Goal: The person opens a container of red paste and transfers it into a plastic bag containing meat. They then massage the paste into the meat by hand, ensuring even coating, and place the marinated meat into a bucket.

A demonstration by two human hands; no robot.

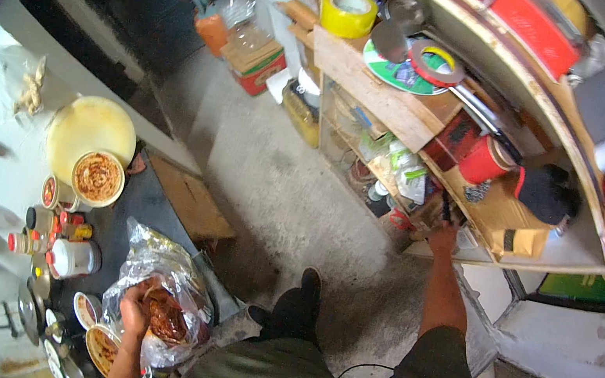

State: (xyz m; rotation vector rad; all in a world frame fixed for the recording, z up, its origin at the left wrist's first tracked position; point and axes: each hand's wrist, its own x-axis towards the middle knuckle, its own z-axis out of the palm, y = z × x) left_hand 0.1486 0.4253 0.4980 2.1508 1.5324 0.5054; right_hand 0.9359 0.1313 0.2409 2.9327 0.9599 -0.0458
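My left hand is at a clear plastic bag on the dark counter, its fingers at the bag's opening. Dark reddish-brown, glossy food lies inside the bag. Bowls with sauce residue stand beside that hand. My right arm reaches out to the wooden shelf unit, where my right hand is at the edge of a lower compartment, near a dark, slender object. Whether the fingers hold that object cannot be made out.
A round cutting board, a bowl of red sauce and several jars stand on the counter. Yellow tape and a red cup are on the shelves. A carton with plastic bottles stands on the floor.
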